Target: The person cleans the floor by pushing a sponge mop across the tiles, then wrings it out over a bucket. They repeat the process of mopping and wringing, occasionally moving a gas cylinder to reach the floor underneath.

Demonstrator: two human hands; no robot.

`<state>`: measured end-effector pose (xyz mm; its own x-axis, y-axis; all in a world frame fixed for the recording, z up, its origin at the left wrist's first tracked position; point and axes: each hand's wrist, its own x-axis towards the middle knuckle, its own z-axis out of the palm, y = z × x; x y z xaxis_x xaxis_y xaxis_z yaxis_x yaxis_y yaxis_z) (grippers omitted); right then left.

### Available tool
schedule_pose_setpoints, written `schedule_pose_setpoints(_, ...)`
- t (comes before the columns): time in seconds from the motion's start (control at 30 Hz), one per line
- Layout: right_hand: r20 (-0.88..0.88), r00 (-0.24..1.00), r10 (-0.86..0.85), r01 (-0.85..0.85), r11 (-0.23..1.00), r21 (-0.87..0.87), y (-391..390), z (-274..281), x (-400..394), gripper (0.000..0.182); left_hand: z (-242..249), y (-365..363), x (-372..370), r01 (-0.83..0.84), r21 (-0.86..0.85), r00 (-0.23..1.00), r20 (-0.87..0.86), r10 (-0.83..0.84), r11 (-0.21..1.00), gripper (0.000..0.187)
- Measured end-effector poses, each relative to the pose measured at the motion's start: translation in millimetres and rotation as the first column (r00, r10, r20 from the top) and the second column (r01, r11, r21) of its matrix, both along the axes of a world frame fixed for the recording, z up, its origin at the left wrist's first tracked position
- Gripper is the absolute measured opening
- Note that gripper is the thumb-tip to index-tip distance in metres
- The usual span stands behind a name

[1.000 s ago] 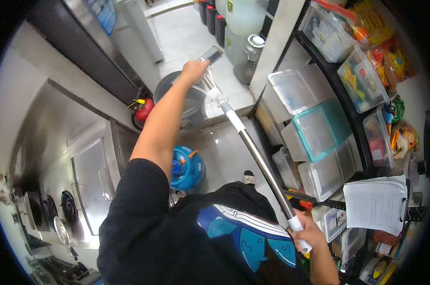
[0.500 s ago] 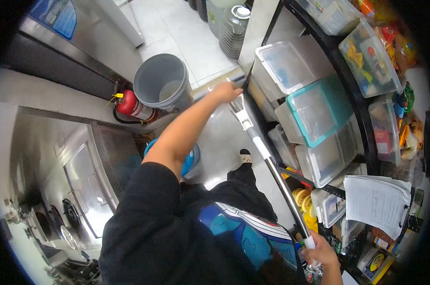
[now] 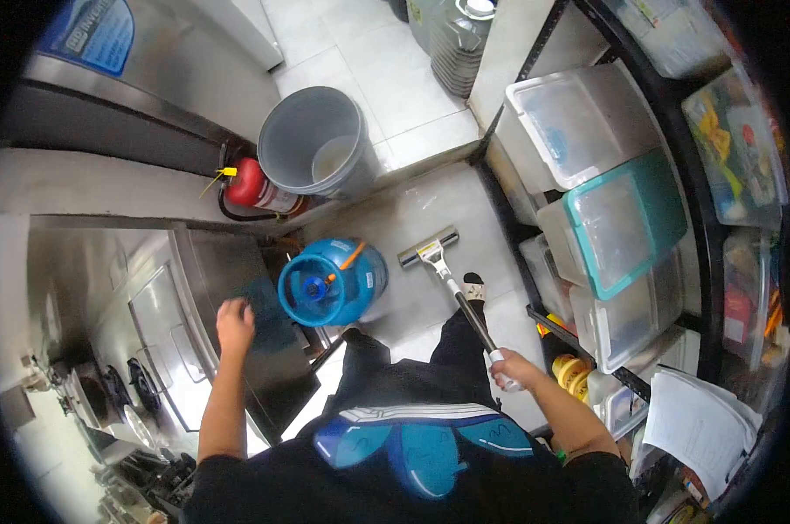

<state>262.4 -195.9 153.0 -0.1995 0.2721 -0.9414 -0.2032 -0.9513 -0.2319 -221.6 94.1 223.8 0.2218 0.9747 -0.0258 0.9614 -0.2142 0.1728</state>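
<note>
My right hand (image 3: 515, 371) is wrapped round the white grip of a sponge mop (image 3: 475, 321). The mop's shaft slants away from me to its white bracket and wide flat head (image 3: 428, 247), which is down at the grey floor. My left hand (image 3: 236, 325) hangs in the air on the left, in front of the dark metal cabinet side, holding nothing, fingers loosely bent and apart. Between that hand and the mop stands a blue gas cylinder (image 3: 347, 279) with an orange hose.
A grey bucket (image 3: 355, 170) stands on a raised ledge beside a red fire extinguisher (image 3: 251, 185). On the right, a black shelf rack holds clear storage boxes (image 3: 587, 122) and clipped papers (image 3: 696, 428). A large plastic jug (image 3: 461, 52) is at the back.
My left hand has let go near the mop head and swung left. The mop head has come down to the floor, and my right hand has shifted forward and left with the handle.
</note>
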Motion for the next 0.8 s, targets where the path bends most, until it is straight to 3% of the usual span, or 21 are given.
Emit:
schedule_pose_setpoints(0.1,-0.061,0.988,-0.144,0.142,0.989,-0.033,10.0,-10.4,-15.8,0.021,4.9,-47.8,-34.1,0.024,-0.011,0.994,-0.106,-0.025,1.0,0.02)
schedule_pose_setpoints(0.17,-0.065,0.989,-0.13,0.13,0.992,-0.009,26.5,-22.9,-38.4,0.023,0.1,-71.3,-45.1,0.113,-0.007,0.983,-0.144,-0.113,0.994,0.024)
schedule_pose_setpoints(0.33,-0.099,0.991,-0.09,0.096,0.994,0.057,64.7,-77.8,-66.2,0.028,6.7,-91.1,-47.6,0.205,-0.191,0.93,-0.269,-0.252,0.96,0.027)
schedule_pose_setpoints(0.47,0.022,0.999,-0.048,0.048,0.999,-0.003,78.4,-86.6,-69.2,0.018,22.5,-83.4,-60.0,0.221,-0.297,0.866,-0.378,-0.327,0.929,0.027)
schedule_pose_setpoints(0.57,0.347,0.933,0.099,-0.112,0.993,0.018,63.0,-115.5,-68.4,0.019,39.7,-77.5,-61.7,0.12,-0.246,0.885,-0.412,-0.216,0.962,0.028)
schedule_pose_setpoints(0.6,0.414,0.903,0.117,-0.144,0.989,0.034,58.7,-121.6,-71.4,0.029,43.7,-74.4,-57.7,0.09,-0.287,0.878,-0.429,-0.212,0.954,0.031)
schedule_pose_setpoints(0.8,0.441,0.895,0.063,-0.112,0.99,0.086,39.2,-93.4,-57.3,0.037,37.2,-75.0,-34.4,0.018,-0.239,0.864,-0.485,-0.135,0.971,0.038)
